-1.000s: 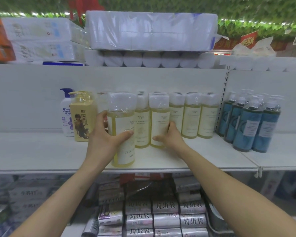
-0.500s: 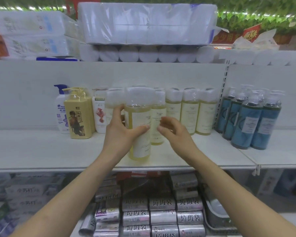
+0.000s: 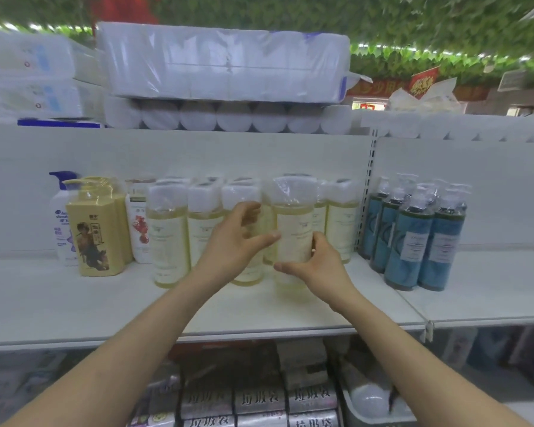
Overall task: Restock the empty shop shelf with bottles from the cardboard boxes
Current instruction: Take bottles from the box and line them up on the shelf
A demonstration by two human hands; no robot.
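Note:
A row of pale yellow bottles [image 3: 167, 238] with plastic-wrapped white caps stands on the white shelf [image 3: 74, 303]. The nearest pale yellow bottle [image 3: 293, 229] stands in front of the row, right of centre. My right hand [image 3: 318, 266] grips its lower part, thumb across the front and fingers round the right side. My left hand [image 3: 235, 241] curls round the neighbouring yellow bottle [image 3: 247, 274] just to the left, and its thumb tip reaches the nearest bottle's left side. No cardboard box is in view.
Blue pump bottles [image 3: 413, 241] stand on the right shelf section past the upright. A yellow boxy pump bottle [image 3: 96, 235], a white pump bottle [image 3: 60, 229] and a white bottle with a red print [image 3: 139, 229] stand at left. Toilet-roll packs [image 3: 222, 63] lie above; bin-bag rolls [image 3: 259, 399] below.
The front bottle has shifted right along the shelf. My right hand, loose beside it half a second ago, now grips it. My left hand has moved onto the bottle to its left.

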